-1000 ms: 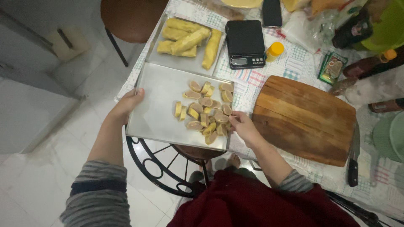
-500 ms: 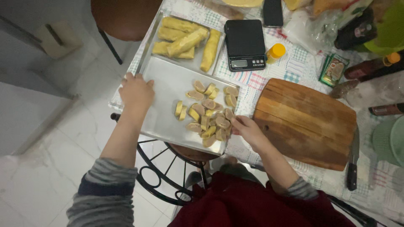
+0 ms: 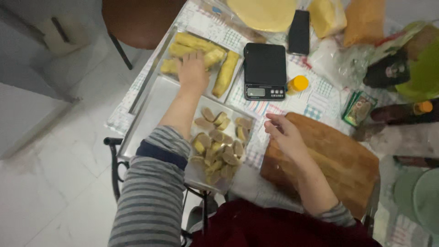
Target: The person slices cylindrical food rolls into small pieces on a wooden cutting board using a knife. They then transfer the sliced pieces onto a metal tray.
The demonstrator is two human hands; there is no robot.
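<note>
My left hand [image 3: 193, 71] reaches across to the far metal tray [image 3: 147, 73] and lies on the long yellow rolls [image 3: 226, 73] there, fingers apart on top of them. Under that forearm is the near metal tray [image 3: 153, 110], which carries a heap of cut roll pieces [image 3: 219, 146] at its right side. My right hand [image 3: 283, 132] hovers over the left edge of the round wooden cutting board [image 3: 334, 160], fingers loosely curled and holding nothing.
A black kitchen scale [image 3: 264, 68] stands behind the trays, with a small yellow-capped jar [image 3: 298, 83] beside it and a dark phone [image 3: 299, 32] further back. Bags, bottles and a flat dough round [image 3: 265, 11] crowd the back. A chair [image 3: 137, 18] stands at the far left.
My left hand has left the near tray's edge and moved forward onto the rolls in the far tray. My right hand has lifted off the cut pieces toward the cutting board.
</note>
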